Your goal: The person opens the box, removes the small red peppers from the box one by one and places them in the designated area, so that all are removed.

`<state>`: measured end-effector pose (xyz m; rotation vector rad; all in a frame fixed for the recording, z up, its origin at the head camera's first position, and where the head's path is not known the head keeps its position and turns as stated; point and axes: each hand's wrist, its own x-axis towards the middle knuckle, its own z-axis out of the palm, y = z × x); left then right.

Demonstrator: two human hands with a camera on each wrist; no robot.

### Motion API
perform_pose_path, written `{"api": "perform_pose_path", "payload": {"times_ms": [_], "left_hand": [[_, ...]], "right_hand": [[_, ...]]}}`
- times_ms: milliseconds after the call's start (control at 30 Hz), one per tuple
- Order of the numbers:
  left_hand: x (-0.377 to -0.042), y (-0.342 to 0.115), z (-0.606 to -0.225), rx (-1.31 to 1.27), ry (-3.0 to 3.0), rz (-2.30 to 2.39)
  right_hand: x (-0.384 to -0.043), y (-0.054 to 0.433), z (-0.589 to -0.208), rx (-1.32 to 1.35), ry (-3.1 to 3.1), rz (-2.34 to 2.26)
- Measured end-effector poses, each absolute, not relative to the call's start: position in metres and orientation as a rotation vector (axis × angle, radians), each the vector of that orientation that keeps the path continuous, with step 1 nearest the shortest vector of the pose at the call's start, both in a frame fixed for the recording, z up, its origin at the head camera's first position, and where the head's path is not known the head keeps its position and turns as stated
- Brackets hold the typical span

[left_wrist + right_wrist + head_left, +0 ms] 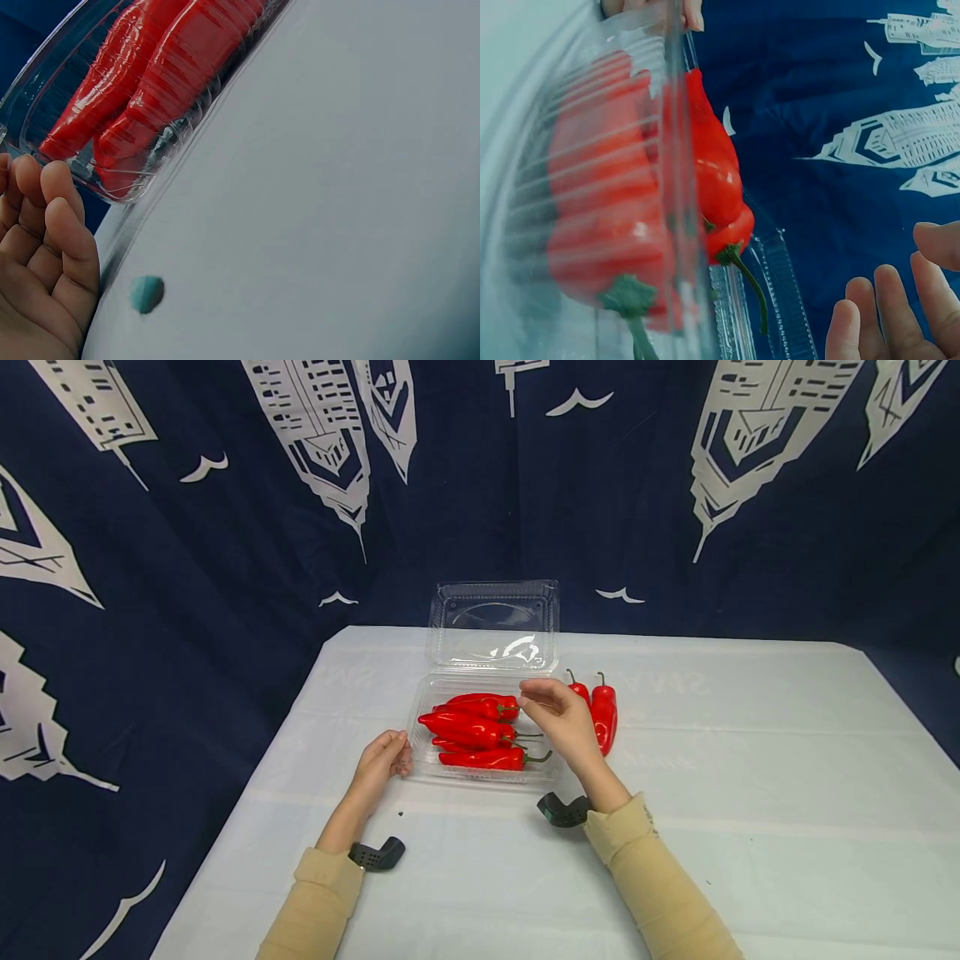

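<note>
"Behind the white-covered table (750, 735), what is hanging?"

"Navy-blue cloth (585, 510), printed with white, upside-down skyscrapers (322, 435). Before it, the table is supporting a clear plastic hinged container (472, 779), its ribbed lid (491, 614) standing open on the far side."

"And how are the hands sitting?"

"The left hand (381, 758) is pinching the container's left rim, fingers bent. The right hand (562, 720) is hovering by its right side, fingers loosely bent, thumb apart, holding nothing."

"Which way are the long, glossy red peppers (465, 727) pointing?"

"Inside the container, they are lying lengthwise from left to right between the hands, tips aiming toward the left one, curved green stems (538, 757) toward the right. Two more red peppers (604, 714) are lying on the table, just beyond the right hand; their long axes are running front to back, stems pointing toward the cloth."

"Any writing?"

"Pale, letter-like marks (678, 681) are showing on the table cover, too faint to read."
</note>
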<state>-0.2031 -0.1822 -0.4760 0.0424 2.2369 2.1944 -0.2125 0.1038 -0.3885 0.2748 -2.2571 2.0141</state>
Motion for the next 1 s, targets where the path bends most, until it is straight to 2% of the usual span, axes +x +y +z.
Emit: {"api": "perform_pose_path", "payload": {"times_ms": [500, 800, 1000], "left_hand": [[-0.203, -0.183, -0.474, 0.028, 2.21, 2.194], [-0.203, -0.183, -0.475, 0.044, 2.228, 2.194], [-0.201, -0.182, -0.471, 0.041, 2.217, 2.197]], "right_hand": [[-0.216, 0.094, -0.408, 0.307, -2.351, 1.988], [-0.195, 0.081, -0.384, 0.362, -2.426, 1.919], [-0.204, 0.077, -0.406, 0.428, -2.393, 1.937]]}}
